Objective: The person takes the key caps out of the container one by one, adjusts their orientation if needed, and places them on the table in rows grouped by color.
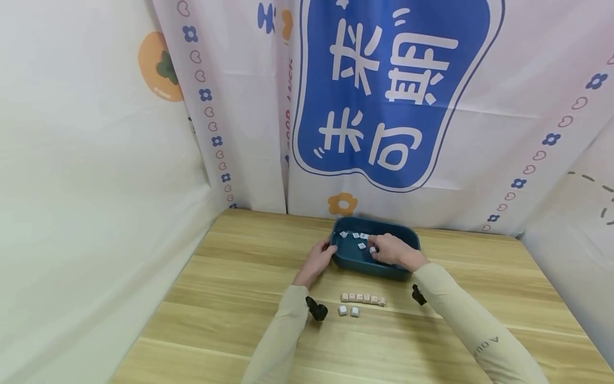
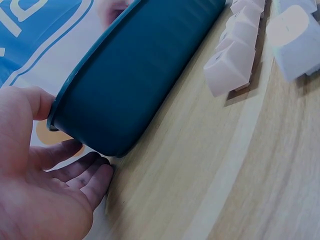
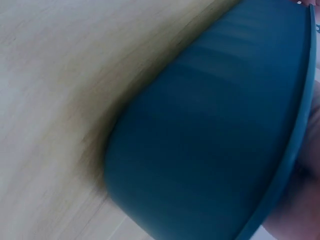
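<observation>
A dark teal plastic tray point(image 1: 369, 268) stands on the wooden table. My left hand point(image 1: 316, 261) holds its left end, with the thumb on the rim and the other fingers bent by the outer wall in the left wrist view. Inside the tray, my right hand point(image 1: 390, 249) has a white keycap point(image 1: 373, 249) between forefinger and thumb. Several other white keycaps point(image 1: 362, 246) lie on the tray floor to its left. From the right wrist, the tray wall point(image 3: 200, 130) hides most of this hand.
In front of the tray, a row of beige keycaps point(image 1: 359, 298) runs along the table point(image 1: 230, 298). Nearer to me sit two white keycaps point(image 1: 354, 311). A printed curtain point(image 1: 249, 176) hangs right behind the table's back edge.
</observation>
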`<move>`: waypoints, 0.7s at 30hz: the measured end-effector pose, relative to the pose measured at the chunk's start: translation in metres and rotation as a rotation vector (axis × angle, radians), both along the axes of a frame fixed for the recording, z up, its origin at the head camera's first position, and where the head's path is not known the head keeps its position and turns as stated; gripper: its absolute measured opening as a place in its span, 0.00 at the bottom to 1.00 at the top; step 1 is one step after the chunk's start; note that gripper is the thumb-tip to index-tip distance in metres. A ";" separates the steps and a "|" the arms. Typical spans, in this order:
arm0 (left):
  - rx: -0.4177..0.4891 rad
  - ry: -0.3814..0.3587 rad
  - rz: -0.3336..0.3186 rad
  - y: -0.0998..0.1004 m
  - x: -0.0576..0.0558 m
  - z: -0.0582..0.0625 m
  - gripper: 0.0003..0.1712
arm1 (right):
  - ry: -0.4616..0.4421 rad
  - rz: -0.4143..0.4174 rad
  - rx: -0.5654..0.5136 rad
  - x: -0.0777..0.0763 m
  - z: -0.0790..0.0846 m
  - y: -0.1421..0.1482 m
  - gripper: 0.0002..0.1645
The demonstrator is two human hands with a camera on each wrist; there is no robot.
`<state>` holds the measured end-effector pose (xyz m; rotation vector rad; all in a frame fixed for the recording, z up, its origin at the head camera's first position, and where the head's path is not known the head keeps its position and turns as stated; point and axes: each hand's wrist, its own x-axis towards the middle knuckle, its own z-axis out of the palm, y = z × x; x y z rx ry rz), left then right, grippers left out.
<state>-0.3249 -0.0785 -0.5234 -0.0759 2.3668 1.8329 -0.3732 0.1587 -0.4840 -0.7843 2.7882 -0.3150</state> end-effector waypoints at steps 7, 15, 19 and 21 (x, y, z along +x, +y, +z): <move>0.008 0.009 -0.017 -0.001 0.000 0.000 0.36 | 0.069 0.018 -0.030 0.008 0.009 0.002 0.17; 0.009 0.015 -0.005 0.000 -0.001 -0.001 0.35 | 0.105 0.020 -0.084 0.020 0.025 0.004 0.13; 0.013 0.014 -0.004 0.000 -0.002 -0.001 0.35 | 0.138 0.039 -0.116 0.027 0.029 0.005 0.10; 0.015 0.010 -0.006 0.001 -0.001 0.000 0.35 | 0.168 0.049 -0.136 0.030 0.030 0.006 0.09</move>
